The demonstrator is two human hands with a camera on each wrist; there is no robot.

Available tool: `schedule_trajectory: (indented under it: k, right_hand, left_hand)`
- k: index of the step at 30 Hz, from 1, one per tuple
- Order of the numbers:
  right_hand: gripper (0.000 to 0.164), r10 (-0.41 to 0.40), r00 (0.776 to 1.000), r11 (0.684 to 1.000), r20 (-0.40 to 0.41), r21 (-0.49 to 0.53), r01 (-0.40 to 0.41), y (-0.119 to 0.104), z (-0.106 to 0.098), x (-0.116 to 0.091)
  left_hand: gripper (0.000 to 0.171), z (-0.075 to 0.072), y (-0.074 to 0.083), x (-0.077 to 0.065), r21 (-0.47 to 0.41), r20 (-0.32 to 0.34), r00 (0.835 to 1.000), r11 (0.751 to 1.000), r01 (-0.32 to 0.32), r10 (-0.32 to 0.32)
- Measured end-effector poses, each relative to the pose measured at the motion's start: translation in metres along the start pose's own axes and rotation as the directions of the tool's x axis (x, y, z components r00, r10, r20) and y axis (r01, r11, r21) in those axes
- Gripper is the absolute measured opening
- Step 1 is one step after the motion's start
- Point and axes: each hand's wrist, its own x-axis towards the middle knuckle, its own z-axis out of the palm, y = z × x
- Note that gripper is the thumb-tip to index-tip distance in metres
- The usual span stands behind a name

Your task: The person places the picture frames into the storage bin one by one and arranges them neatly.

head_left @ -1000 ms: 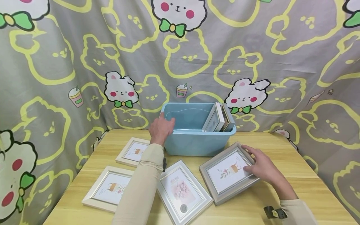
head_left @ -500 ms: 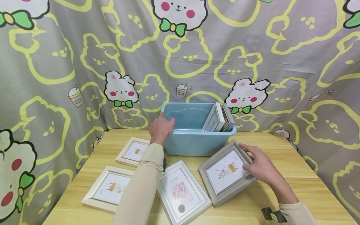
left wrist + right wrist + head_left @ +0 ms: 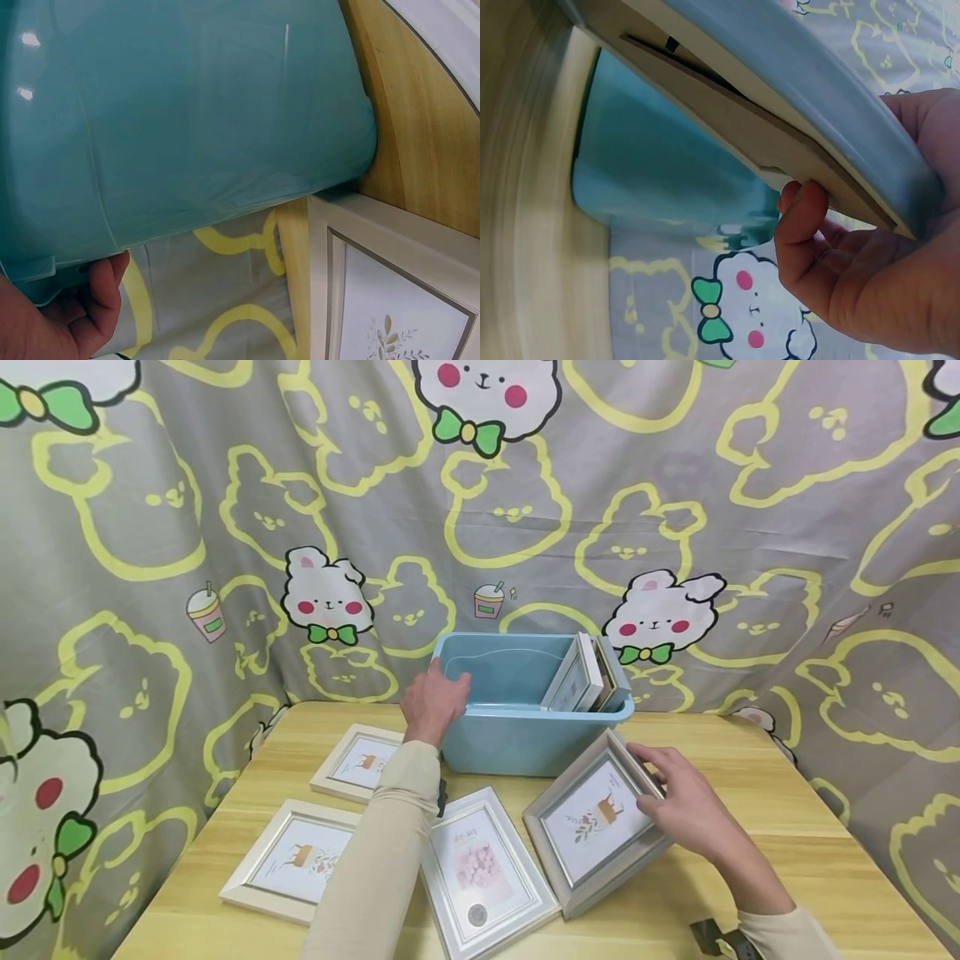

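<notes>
My left hand [image 3: 435, 700] grips the left end of a light blue plastic tub [image 3: 517, 747] at the back of the table. In the left wrist view its curled fingers [image 3: 105, 296] hook under the rim. My right hand [image 3: 682, 802] holds a taupe picture frame [image 3: 551, 827] by its upper right edge, thumb on the front. The frame tilts up in front of the tub, its lower corner close to a silver picture frame [image 3: 480, 868]. From the right wrist, the fingers [image 3: 806, 217] curl behind its brown backing board [image 3: 727, 124]. Several frames [image 3: 577, 681] lean upright inside the tub's right end.
Two cream picture frames lie face up on the wooden table [image 3: 750, 793] at the left: a larger one [image 3: 258, 893] and a smaller one [image 3: 333, 768], both partly behind my left sleeve [image 3: 375, 868]. A patterned grey curtain [image 3: 420, 510] hangs behind the tub.
My right hand has moved slightly left and tilted the taupe frame more upright. The left hand stays on the tub's rim, and the tub has not moved.
</notes>
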Motion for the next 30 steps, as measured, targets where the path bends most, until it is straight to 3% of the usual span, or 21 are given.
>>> schedule_trajectory:
  k: [11, 18, 30]
  right_hand:
    - [0.065, -0.019, 1.000, 1.000, 0.003, 0.001, 0.019, -0.028, 0.000, -0.002]
    - [0.068, -0.062, 0.998, 0.996, -0.018, -0.058, 0.061, -0.045, 0.006, -0.005]
    - [0.077, -0.101, 0.995, 0.993, 0.001, -0.060, 0.101, -0.064, 0.017, -0.009]
  left_hand:
    - [0.076, 0.000, -0.001, 0.001, -0.008, 0.012, 1.000, 1.000, -0.004, 0.004]
    - [0.076, -0.002, 0.000, 0.000, -0.006, 0.010, 1.000, 1.000, -0.011, 0.011]
    - [0.077, -0.001, -0.001, 0.001, 0.012, 0.002, 1.000, 1.000, -0.014, 0.014]
